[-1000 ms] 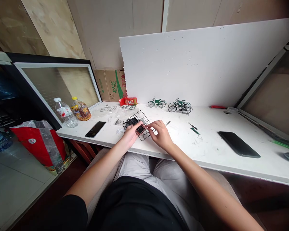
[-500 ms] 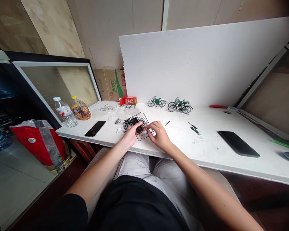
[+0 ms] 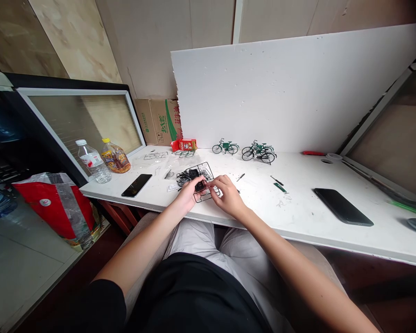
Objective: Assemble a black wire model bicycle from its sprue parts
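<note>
A black plastic parts frame (image 3: 201, 170) lies on the white table (image 3: 298, 208) near its front edge, with a small heap of black model parts at its left. My left hand (image 3: 186, 194) pinches the frame's near left part between thumb and fingers. My right hand (image 3: 229, 196) is closed on the frame's near right part, fingertips meeting the left hand's. Three small green model bicycles (image 3: 244, 150) stand farther back by the white foam board (image 3: 291, 88).
A black phone (image 3: 136, 184) lies left of the frame, another phone (image 3: 343, 206) at the right. Two bottles (image 3: 102, 159) stand at the table's left end. A red box (image 3: 184, 144), small green tools (image 3: 280, 185), loose clear sprues and a cardboard box (image 3: 161, 121) sit behind.
Both hands have drawn slightly nearer and to the left on the frame; the right hand's fingers have curled lower. The rest of the table is unchanged.
</note>
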Available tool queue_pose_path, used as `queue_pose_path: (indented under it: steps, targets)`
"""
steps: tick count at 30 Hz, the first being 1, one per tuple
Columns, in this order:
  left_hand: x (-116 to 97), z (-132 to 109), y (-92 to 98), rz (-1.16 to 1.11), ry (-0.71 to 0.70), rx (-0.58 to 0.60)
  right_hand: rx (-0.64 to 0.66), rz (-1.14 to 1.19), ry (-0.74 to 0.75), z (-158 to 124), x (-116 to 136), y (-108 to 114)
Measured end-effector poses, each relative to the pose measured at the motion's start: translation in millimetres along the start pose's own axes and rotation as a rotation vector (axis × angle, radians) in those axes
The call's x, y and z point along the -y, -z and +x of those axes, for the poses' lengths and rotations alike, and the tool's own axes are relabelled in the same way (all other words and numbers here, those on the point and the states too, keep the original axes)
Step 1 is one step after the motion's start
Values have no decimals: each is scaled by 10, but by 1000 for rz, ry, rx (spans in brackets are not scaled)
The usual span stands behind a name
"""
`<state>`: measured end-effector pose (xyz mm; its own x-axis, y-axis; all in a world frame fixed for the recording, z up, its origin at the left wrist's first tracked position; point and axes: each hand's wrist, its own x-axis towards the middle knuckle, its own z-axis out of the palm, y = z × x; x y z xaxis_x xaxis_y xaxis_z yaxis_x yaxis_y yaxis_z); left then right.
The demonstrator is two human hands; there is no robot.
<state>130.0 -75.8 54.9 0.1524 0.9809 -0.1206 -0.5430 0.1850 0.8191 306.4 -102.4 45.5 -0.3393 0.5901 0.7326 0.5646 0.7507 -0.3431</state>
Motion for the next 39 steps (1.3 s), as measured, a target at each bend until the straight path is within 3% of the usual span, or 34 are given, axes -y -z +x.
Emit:
queue_pose_path:
  steps: [39]
  targets:
    - [63,15,5,23,112,-62,89,-6,-31,-60,-32,-96]
